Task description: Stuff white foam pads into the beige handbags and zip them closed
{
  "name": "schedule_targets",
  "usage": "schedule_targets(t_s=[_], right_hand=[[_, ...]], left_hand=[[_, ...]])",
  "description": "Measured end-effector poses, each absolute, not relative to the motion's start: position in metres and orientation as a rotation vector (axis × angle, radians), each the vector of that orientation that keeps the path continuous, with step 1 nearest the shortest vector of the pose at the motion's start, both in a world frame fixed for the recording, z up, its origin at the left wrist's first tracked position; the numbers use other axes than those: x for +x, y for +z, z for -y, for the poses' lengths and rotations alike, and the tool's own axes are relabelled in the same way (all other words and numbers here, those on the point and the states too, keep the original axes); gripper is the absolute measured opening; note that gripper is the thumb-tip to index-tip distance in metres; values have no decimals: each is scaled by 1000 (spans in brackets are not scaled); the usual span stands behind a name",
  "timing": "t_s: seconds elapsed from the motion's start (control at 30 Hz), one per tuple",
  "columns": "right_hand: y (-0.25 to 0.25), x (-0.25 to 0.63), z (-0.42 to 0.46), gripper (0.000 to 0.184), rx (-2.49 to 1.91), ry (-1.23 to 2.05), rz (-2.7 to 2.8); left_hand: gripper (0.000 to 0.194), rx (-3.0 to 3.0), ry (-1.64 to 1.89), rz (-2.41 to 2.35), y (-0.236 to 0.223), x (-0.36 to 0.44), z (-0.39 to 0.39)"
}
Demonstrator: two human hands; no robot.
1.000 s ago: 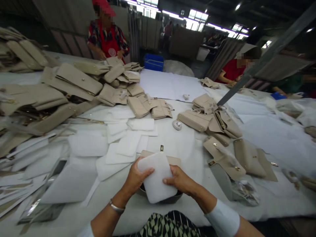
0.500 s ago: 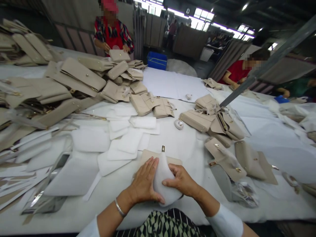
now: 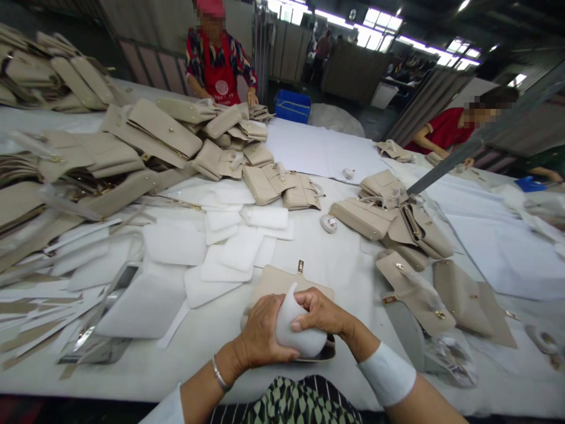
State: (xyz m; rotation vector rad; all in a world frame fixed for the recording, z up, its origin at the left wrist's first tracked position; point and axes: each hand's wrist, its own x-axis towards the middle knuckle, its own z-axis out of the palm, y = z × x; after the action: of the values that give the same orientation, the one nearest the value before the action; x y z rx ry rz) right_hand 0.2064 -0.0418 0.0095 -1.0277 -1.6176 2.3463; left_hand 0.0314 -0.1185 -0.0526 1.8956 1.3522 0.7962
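1. L hand [image 3: 265,330]: curled round L side of white foam pad [image 3: 301,328], fingers closed on it, pad bent in grip.
2. R hand [image 3: 320,312]: on upper R side of pad, fingers hooked over top, thumb lying across front; both hands squeezing pad between them.
3. L wrist [image 3: 225,366]: just below pad, w/ silver bangle [image 3: 219,374]; L forearm [image 3: 205,397] runs down-left from pad, white sleeve [image 3: 168,409] at elbow end.
4. R forearm [image 3: 435,403]: runs down-right from pad, white cuff [image 3: 387,374] just behind R wrist [image 3: 355,335].

The left hand [image 3: 265,331] and right hand [image 3: 321,312] hide the beige handbag's [image 3: 282,282] middle.
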Motion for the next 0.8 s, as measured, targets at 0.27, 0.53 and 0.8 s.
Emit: schedule_targets(t_s=[0.27,0.53,0.8], right_hand=[[24,216,56,85,-1069,886,2540],[23,221,59,35,-1266,1338,2574],[5,246,70,29,-1538,1242,2013]], left_hand=[[40,1891,870,-1452,-57,33,116],[27,1992,730,-1282,-54,31,113],[56,2076,731,-1320,-45,10,118]])
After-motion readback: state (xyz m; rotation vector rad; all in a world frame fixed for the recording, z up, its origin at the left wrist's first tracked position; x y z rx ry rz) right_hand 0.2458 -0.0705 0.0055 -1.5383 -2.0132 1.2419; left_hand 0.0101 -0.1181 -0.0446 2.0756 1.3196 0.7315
